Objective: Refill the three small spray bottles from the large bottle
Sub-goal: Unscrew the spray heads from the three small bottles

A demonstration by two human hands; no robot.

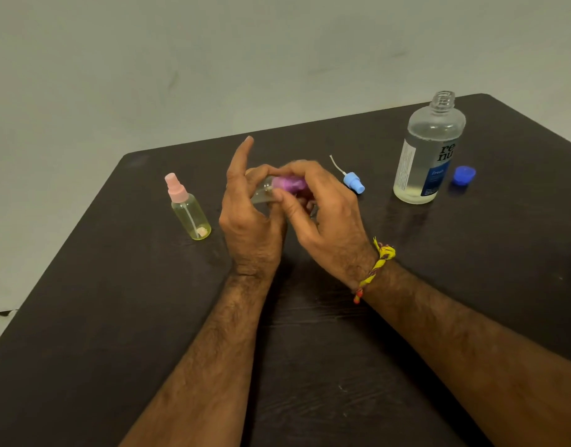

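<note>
The purple-topped spray bottle [279, 186] lies tilted between both hands, left of the big bottle [427, 150]. The left hand [250, 217] holds its body; the right hand [322, 211] pinches its top.

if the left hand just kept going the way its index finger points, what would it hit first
Probably nothing. The left hand holds the purple-capped bottle, and its index finger points up and away toward the table's far edge. That stretch looks bare as far as the picture shows, though depth is hard to judge.

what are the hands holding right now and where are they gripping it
A small spray bottle: the left hand grips its clear body, the right hand its purple spray top.
</note>
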